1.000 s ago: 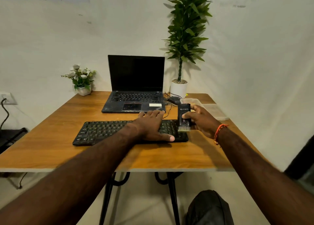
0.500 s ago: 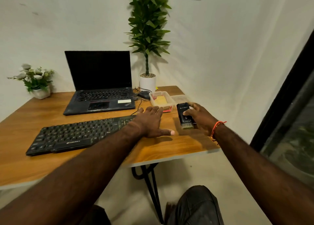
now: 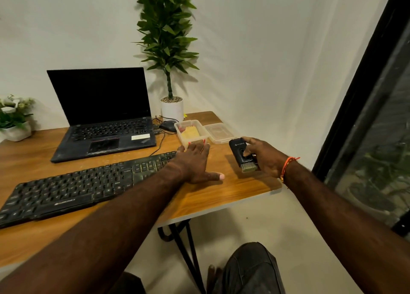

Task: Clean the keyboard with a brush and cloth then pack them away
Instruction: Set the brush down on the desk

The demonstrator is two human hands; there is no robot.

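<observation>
A black keyboard point(image 3: 73, 187) lies across the wooden table point(image 3: 217, 196). My left hand point(image 3: 195, 162) rests flat over the keyboard's right end, fingers straight and reaching the near wall of a clear plastic box point(image 3: 200, 127). Inside that box lies a yellow cloth point(image 3: 190, 134). My right hand point(image 3: 264, 156) grips a black brush point(image 3: 241, 155) just above the table's right side, its pale bristles pointing toward me. The box's lid point(image 3: 219, 132) lies flat to the right of the box.
An open black laptop point(image 3: 104, 120) sits behind the keyboard, with a mouse point(image 3: 168, 125) and cables beside it. A tall potted plant point(image 3: 172, 107) stands at the back corner and a small flower pot point(image 3: 15, 125) at far left. A dark window frame point(image 3: 355, 89) runs along the right.
The view has swung right. My left hand slid to the keyboard's right end, toward the plastic box. My right hand carried the brush off the keyboard to the table's right side.
</observation>
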